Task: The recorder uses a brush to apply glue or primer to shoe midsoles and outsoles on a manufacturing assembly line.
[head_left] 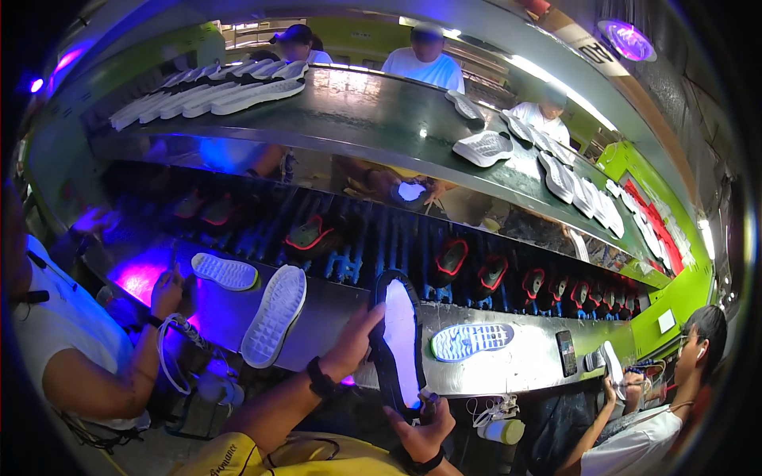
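Note:
A black shoe upper (401,341) stands tilted before me, its sole side toward me and its pale middle glowing violet-white. My left hand (355,343) is closed on its left edge, thumb lying over the rim. At the lower end my right hand (422,432) grips it with curled fingers; a small dark shape at those fingers is too unclear to name. On the metal bench (333,297) to the left lies a large white sole (274,316). To the right rests a blue-and-white patterned sole (473,341).
Another white sole (225,271) lies farther left. Behind the bench, red-edged shoe uppers (308,234) sit on a rack. White soles (258,94) line the raised green belt (373,99). A phone (566,353) lies at right. Co-workers sit on both sides; others are beyond the belt.

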Tool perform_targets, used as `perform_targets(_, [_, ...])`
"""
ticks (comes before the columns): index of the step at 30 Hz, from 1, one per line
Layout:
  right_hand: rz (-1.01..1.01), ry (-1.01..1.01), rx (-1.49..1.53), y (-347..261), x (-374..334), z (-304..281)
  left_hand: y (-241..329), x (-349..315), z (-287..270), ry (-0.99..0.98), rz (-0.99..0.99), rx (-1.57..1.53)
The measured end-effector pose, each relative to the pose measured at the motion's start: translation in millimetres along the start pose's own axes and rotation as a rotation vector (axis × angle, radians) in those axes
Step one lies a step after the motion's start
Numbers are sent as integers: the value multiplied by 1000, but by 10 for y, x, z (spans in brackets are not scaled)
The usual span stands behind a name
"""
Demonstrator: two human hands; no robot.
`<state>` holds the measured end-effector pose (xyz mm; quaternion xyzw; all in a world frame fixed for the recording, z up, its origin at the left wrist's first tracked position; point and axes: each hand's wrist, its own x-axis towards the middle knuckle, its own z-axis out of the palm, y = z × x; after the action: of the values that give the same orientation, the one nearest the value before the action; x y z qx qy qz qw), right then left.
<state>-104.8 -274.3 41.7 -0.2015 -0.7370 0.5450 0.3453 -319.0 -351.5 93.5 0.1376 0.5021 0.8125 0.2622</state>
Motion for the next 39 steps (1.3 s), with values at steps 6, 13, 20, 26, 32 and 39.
perform_targets(6, [-30, 23, -103, -102, 104, 62, -108, 274, -292, -74, -260, -460])
perform_targets(13, [-14, 33, -141, -281, 139, 125, -36, 226, -389, -134, -244, -274])
perform_targets(20, [115, -113, 235, -87, 129, 60, 533, 78, -526, -362, -1, 281])
perform_targets(26, [114, -77, 272, -68, 335, -40, 797, -186, -138, -218, 381, 577])
perform_targets(32, [47, 71, -125, -35, 442, -343, 843, -204, -124, -231, 708, 1296])
perform_targets(39, [107, -3, -214, -140, 431, -341, 678, -615, -252, -279, 638, 1582])
